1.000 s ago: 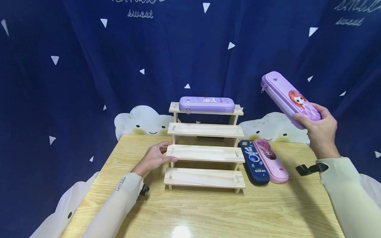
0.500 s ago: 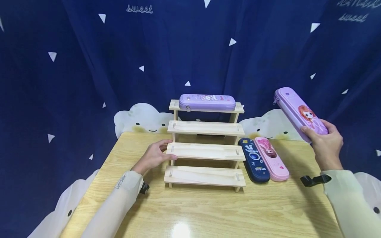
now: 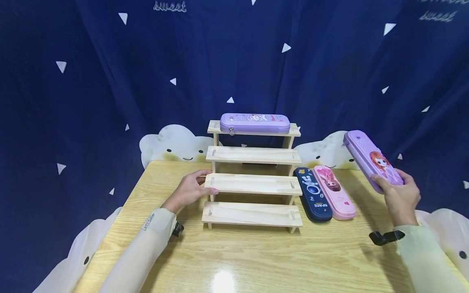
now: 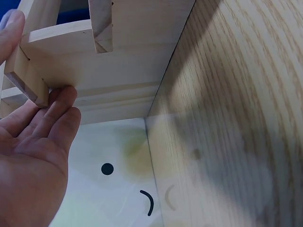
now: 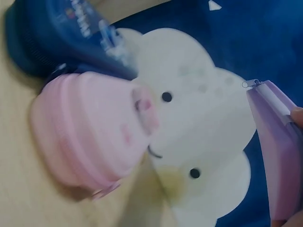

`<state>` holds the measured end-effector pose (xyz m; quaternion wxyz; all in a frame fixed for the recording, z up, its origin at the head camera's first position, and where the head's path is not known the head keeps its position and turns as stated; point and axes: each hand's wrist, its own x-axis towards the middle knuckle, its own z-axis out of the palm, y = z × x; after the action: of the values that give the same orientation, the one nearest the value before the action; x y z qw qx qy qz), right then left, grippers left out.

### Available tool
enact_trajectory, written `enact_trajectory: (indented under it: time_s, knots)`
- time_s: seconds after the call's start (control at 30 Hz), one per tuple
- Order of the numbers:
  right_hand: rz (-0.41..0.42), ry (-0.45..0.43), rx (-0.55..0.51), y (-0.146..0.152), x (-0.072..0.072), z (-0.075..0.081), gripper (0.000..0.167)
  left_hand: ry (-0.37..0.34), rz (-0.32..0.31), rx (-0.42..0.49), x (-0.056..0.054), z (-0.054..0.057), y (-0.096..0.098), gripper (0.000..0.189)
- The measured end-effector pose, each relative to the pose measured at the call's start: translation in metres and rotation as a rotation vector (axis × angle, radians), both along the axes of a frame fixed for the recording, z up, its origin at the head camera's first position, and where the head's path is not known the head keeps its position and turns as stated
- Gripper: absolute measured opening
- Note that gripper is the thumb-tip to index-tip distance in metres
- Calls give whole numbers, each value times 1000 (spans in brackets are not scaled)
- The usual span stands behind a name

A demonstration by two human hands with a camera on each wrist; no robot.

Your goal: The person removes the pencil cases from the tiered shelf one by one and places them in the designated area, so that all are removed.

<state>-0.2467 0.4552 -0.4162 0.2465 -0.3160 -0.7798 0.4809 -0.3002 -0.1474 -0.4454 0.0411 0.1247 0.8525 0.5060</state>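
My left hand [image 3: 187, 190] grips the left end of a four-tier wooden display shelf [image 3: 253, 184] at its second board from the bottom. The left wrist view shows fingertips [image 4: 66, 97] under that board [image 4: 28, 78]. Off to the right, my right hand [image 3: 403, 201] holds a light purple pencil case [image 3: 364, 152] by its near end, tilted above the table. A red-haired doll is printed on its lid. Only the zipper side of this purple case [image 5: 281, 146] shows in the right wrist view. Another purple pencil case [image 3: 254, 123] lies on the top tier.
A dark blue space pencil case [image 3: 313, 195] and a pink pencil case [image 3: 334, 193] lie side by side on the wooden table [image 3: 256, 260], right of the shelf. Behind hangs a navy curtain [image 3: 205, 61] with white triangles and clouds.
My right hand has lowered the purple pencil case and moved it slightly right. My left hand keeps its grip on the shelf. The head view has tilted a little.
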Motion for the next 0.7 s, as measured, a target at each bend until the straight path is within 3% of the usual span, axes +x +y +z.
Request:
enact_trajectory:
  time_s: [0.17, 0.37, 0.7]
  knots:
    - [1, -116, 86, 9, 1, -22, 88, -8, 7, 10, -1, 1, 0, 84]
    - [80, -212, 161, 14, 2, -42, 93, -17, 9, 11, -1, 1, 0, 87]
    - [130, -292, 137, 13, -3, -63, 99, -20, 12, 21, 1, 2, 0, 81]
